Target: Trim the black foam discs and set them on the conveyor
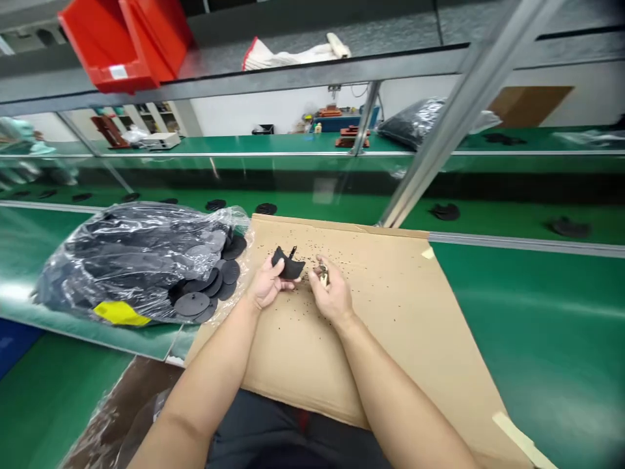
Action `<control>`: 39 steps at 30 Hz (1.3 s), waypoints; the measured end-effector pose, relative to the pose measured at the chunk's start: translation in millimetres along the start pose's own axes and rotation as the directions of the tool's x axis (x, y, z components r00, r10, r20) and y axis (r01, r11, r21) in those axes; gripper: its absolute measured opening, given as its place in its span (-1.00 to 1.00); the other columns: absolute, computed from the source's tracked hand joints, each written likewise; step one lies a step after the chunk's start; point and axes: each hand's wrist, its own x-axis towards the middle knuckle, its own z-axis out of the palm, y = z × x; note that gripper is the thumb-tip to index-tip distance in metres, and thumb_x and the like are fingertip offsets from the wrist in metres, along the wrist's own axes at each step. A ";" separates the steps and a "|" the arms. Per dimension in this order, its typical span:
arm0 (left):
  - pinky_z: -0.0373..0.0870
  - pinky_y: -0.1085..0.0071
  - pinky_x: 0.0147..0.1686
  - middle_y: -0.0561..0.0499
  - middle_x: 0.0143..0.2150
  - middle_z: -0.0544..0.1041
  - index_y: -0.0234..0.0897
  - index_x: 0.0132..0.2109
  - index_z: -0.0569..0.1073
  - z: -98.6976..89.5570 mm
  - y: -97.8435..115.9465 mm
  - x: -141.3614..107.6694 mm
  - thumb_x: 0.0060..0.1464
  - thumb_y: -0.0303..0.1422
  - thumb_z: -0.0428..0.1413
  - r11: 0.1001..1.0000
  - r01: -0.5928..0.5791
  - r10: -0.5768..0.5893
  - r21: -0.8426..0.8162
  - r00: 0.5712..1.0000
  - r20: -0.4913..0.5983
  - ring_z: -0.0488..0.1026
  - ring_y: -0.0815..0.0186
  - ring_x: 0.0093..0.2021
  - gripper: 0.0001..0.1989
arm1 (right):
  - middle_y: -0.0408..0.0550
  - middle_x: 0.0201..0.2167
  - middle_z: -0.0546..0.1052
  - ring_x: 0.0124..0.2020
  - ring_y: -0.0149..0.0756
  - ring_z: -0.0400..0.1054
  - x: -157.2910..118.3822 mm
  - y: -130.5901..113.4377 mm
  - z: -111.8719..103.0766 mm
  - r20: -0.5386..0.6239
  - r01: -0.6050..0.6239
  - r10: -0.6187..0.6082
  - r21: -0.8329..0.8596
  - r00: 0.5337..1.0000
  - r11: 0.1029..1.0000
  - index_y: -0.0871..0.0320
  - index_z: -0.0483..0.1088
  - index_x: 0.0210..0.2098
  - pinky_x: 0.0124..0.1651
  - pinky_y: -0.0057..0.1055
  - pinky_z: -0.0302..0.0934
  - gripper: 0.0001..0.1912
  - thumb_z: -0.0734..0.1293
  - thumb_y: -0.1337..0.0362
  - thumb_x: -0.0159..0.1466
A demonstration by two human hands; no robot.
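My left hand (266, 284) is closed on a black bent disc (289, 266), with the thumb on top and the fingers beneath. A short dark strip sticks up from the disc's upper edge. Just to the right, my right hand (333, 291) is curled around a small shiny metal tool (323, 273), whose exact kind is mostly hidden by the fingers. The tool is apart from the disc. Both hands are above a cardboard sheet (390, 326) scattered with many tiny black bits.
To the left lies a clear plastic bag (131, 260) of black discs (193, 303), some spilling from its mouth. Small stacks of discs (266, 208) sit on the green conveyor beyond. A metal post (454, 111) rises at right; an overhead shelf carries a red bin (129, 45) and a glove (293, 55).
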 end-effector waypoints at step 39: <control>0.11 0.64 -0.64 0.09 -0.52 0.36 -0.28 -0.23 0.26 0.3 1.1 2.6 -0.18 -0.33 0.33 0.989 0.127 -0.133 -0.071 0.987 -0.088 0.28 0.48 -0.60 -0.57 | -0.07 -0.31 0.46 -0.28 -0.25 0.30 2.2 -18.1 -10.2 0.338 0.141 0.113 -0.642 0.934 0.753 0.12 0.33 -0.29 -0.23 -0.41 0.10 -0.90 0.23 0.38 0.20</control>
